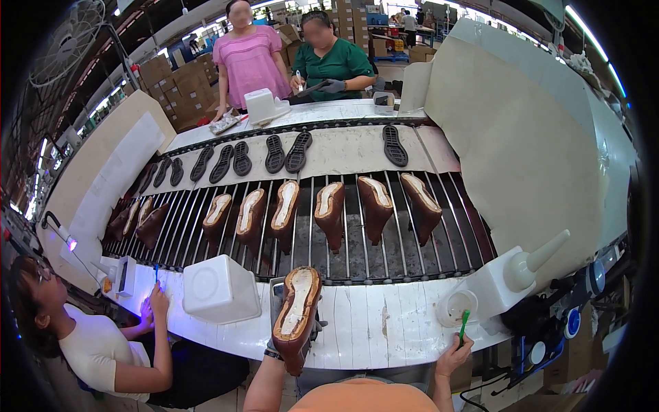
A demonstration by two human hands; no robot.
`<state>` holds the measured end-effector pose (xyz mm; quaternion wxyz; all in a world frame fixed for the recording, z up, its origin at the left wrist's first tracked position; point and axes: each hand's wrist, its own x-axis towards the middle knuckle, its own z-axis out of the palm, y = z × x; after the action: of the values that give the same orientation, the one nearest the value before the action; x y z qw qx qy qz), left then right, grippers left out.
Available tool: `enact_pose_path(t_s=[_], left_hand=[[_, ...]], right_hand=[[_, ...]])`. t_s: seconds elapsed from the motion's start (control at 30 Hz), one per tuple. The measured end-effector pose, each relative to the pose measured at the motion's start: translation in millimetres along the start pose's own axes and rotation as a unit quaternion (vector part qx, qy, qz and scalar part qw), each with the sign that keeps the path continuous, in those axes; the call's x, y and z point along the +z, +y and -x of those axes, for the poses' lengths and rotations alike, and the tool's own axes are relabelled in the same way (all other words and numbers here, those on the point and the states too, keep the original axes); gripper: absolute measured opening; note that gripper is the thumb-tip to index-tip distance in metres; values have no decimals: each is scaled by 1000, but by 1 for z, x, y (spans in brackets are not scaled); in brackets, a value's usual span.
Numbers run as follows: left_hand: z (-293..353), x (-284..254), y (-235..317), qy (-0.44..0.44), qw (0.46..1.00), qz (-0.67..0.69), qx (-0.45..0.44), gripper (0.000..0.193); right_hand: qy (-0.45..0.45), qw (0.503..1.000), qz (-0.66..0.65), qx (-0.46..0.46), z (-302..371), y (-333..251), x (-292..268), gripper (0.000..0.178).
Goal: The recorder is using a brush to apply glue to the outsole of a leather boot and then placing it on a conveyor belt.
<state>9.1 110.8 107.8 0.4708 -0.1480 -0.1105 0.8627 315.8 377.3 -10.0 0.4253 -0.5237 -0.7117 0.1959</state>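
Note:
My left hand (317, 328), in a grey glove, grips a brown shoe upper (294, 317) turned bottom up. Its pale, brown-rimmed underside faces me at the near edge of the white worktop. On the right, my bare right hand (453, 353) is closed round the handle of a green brush (464, 324). The brush reaches the rim of a small translucent cup (451, 317); its bristles are hard to make out. Beside that cup lies a large white bottle (495, 283) with a long nozzle.
Beyond the worktop, several upturned brown uppers (329, 209) rest on a roller conveyor (309, 257). Black soles (274, 154) line a pale belt behind. A white square container (218, 288) stands left. A seated co-worker (103, 343) holds a blue tool; two people stand across the line.

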Motion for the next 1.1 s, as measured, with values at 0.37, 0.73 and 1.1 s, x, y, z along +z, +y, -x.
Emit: enact_pose_path(t_s=[0.37, 0.73, 1.1], left_hand=[[-2, -5, 0, 14, 1000, -26, 8, 53], [-5, -15, 4, -32, 998, -30, -34, 54], [-8, -12, -5, 3, 1000, -3, 5, 55]], right_hand=[[3, 1000, 24, 4, -1, 8, 1, 17], [7, 1000, 26, -9, -6, 12, 0, 18], [-3, 1000, 26, -6, -10, 10, -1, 18]])
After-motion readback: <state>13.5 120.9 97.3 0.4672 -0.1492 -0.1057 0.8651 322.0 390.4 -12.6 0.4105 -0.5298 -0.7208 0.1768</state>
